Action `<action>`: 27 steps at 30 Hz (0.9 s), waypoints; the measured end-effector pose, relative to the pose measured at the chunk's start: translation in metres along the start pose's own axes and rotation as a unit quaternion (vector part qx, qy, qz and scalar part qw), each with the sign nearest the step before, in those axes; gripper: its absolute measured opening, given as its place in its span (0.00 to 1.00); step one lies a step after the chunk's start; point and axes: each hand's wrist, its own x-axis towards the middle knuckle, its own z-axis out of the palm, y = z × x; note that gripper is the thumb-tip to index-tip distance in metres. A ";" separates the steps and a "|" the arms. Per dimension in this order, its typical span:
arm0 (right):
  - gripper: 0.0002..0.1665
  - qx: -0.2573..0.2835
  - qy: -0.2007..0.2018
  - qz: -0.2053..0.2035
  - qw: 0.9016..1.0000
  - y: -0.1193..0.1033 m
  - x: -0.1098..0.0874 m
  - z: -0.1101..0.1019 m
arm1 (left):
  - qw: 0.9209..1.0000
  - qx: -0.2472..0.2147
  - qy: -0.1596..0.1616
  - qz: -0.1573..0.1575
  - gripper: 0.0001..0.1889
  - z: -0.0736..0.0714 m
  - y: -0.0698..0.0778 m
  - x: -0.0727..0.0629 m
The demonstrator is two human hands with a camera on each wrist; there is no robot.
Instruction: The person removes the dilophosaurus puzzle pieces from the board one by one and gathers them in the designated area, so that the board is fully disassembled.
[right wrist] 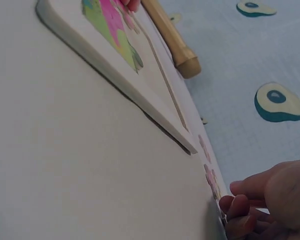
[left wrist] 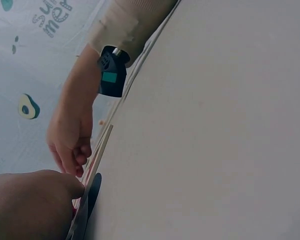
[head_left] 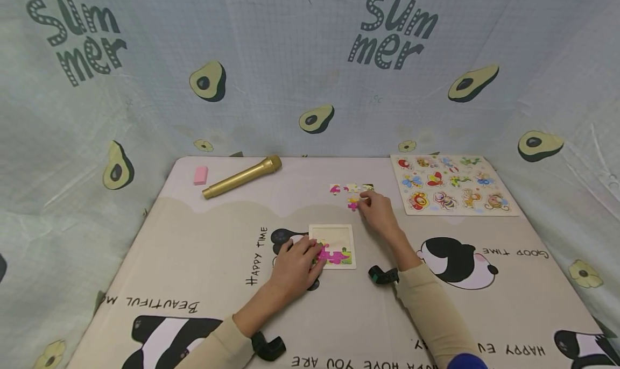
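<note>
Resting across the left edge of the square puzzle tray [head_left: 334, 233], the left hand [head_left: 293, 267] has its fingers loosely extended, with no visible grip, beside the joined pieces [head_left: 336, 256] along the tray's near side. Beyond the tray, the right hand [head_left: 380, 213] bends its fingers at the loose puzzle pieces [head_left: 335, 189]; whether the fingertips pinch one cannot be told. At the table's [head_left: 203, 250] far side lie the gold microphone [head_left: 242, 178] and pink block [head_left: 201, 176], left, and the insect picture board [head_left: 450, 188], right.

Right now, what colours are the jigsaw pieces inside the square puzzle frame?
Mostly bright pink, with green; the jigsaw pieces show best in the head view.
</note>
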 end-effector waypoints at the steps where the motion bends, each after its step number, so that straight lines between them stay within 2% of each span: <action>1: 0.19 -0.001 0.002 0.001 1.000 0.000 0.000 0.001 | 1.000 0.000 0.000 0.000 0.17 0.000 0.000 0.000; 15: 0.24 -0.044 -0.006 -0.014 0.999 0.004 0.001 0.009 | 1.000 -0.007 0.001 -0.003 0.17 0.000 0.001 0.000; 27: 0.24 -0.052 -0.018 -0.009 0.998 0.001 0.004 0.009 | 1.000 -0.008 0.001 -0.002 0.17 0.001 0.000 0.001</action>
